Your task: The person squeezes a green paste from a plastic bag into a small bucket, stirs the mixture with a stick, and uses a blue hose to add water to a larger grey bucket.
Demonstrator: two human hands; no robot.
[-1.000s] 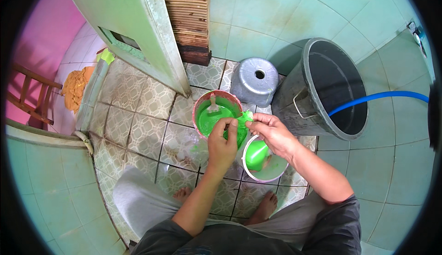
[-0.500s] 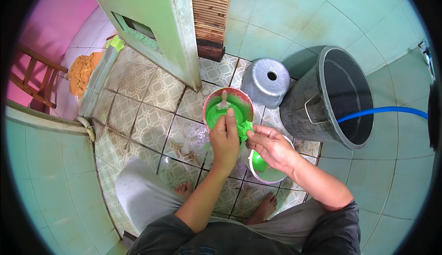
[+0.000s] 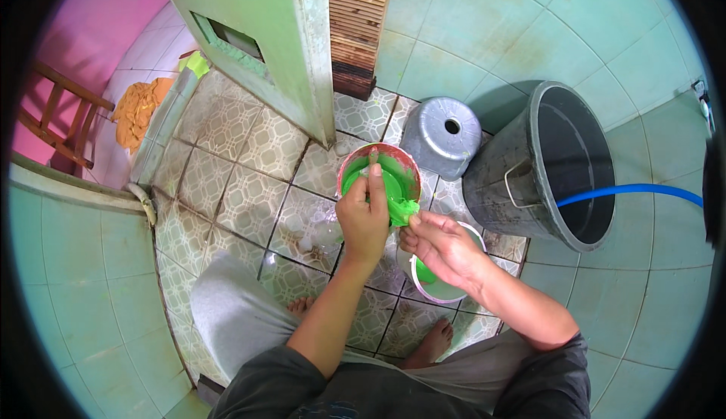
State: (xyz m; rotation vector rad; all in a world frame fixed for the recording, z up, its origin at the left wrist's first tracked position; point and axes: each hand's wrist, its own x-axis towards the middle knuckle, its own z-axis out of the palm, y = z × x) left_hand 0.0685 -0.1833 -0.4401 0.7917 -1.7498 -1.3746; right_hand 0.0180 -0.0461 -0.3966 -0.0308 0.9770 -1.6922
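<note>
My left hand (image 3: 364, 218) is closed, thumb pointing up, around one side of a crumpled bright green piece that looks like a thin packet or plastic (image 3: 404, 211). The fingertips of my right hand (image 3: 442, 246) pinch its other edge, so it spans the gap between both hands. Just beyond, a red-rimmed pail (image 3: 414, 168) holds green liquid. A brush handle (image 3: 373, 157) shows at its far side, mostly hidden behind my left thumb. Under my right hand stands a white tub (image 3: 439, 296) with something green inside, partly covered by my wrist.
An upturned grey basin (image 3: 445, 135) with a hole sits beside a large dark bucket (image 3: 503, 192), into which a blue hose (image 3: 635, 189) runs. A pale green door (image 3: 249, 10) stands at the far left. Beyond the sill are an orange cloth (image 3: 140, 113) and wooden chair (image 3: 60, 113).
My right fingers have shifted slightly against the green piece, and more of it is spread out. My left thumb now covers more of the brush. The view has moved a little.
</note>
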